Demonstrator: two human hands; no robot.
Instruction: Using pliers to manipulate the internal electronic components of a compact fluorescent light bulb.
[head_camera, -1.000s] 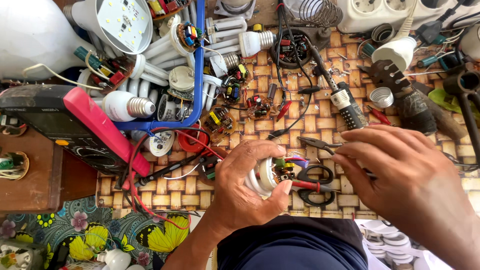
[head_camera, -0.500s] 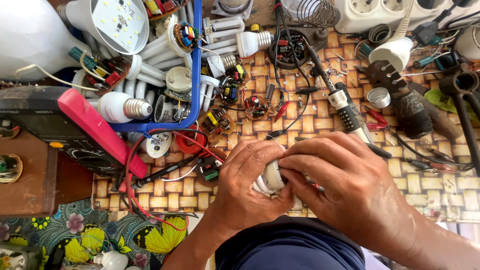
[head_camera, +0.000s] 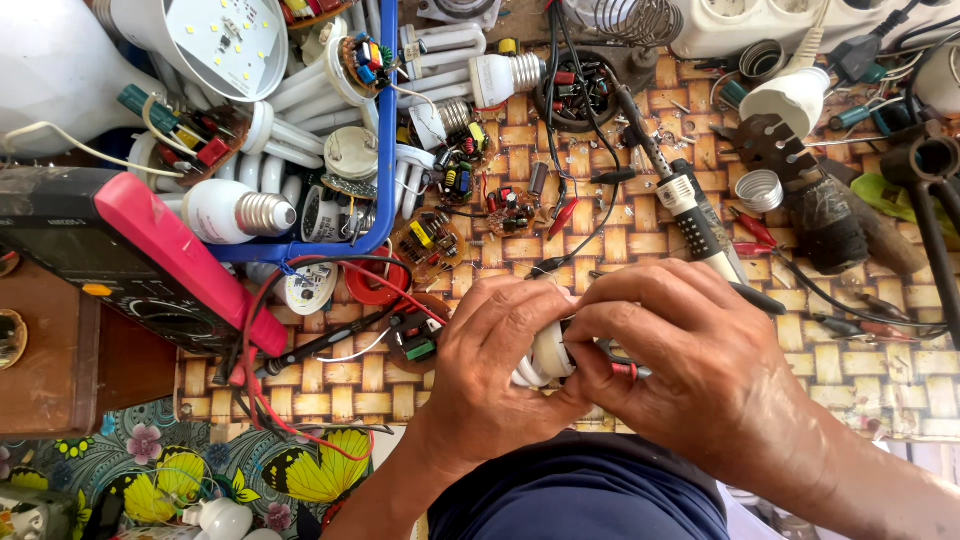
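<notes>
Nearest the person: both hands meet low over the woven-pattern mat (head_camera: 640, 250). Left hand (head_camera: 490, 365) wraps a white lamp base (head_camera: 548, 352), fingers curled close round it; white tube ends show just below the thumb. Right hand (head_camera: 690, 355) closes on the same base from the other side, fingertips pinched tight at its end. A small red part (head_camera: 622, 370) shows between the fingers; cannot tell what it is. The lamp is held just above the mat, in front of the person's dark blue shirt (head_camera: 580, 495).

Progress, as judged: the base looks whole from outside and is gripped by both hands, so the work appears to be mid-way, at the stage of opening or closing the housing. Which of the two cannot be told; the seam is hidden by fingers.

Just beyond the hands: a soldering iron (head_camera: 690, 210) lies on the mat, untouched. Small bare circuit boards (head_camera: 430, 240) lie loose near it. To the left, a black multimeter (head_camera: 90, 250) with a pink-red edge, its red lead (head_camera: 300, 300) looping across the mat.

Farther off: a blue tray (head_camera: 385, 120) heaped with compact fluorescent lamps and an LED bulb (head_camera: 235, 212). A white LED disc (head_camera: 225, 35) sits at the top left. Top right, a white lamp housing (head_camera: 795, 100) and a loose screw cap (head_camera: 760, 190).
</notes>
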